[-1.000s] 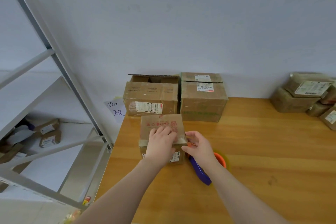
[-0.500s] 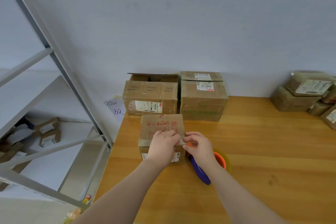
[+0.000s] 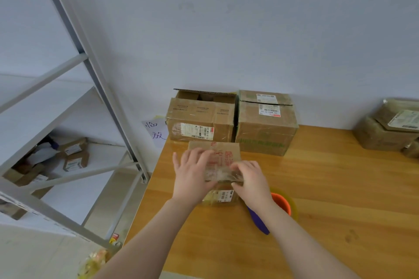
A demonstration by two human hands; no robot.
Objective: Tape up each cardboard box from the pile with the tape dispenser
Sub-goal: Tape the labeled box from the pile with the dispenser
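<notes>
Right hand (image 3: 249, 182) has shifted onto small box (image 3: 226, 154) corner, curled; left hand (image 3: 192, 175) flat.

Soft, even, fairly bright light on my feed, with faint shadows on the worktop (image 3: 328, 188). The shelf frame (image 3: 93, 70) bows toward the wide-angle edge, and the left hand (image 3: 192, 174) smears slightly.

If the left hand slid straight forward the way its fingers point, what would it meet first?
Probably the front of the open-topped box behind the small box that the left hand rests on; depth is unclear.
</notes>
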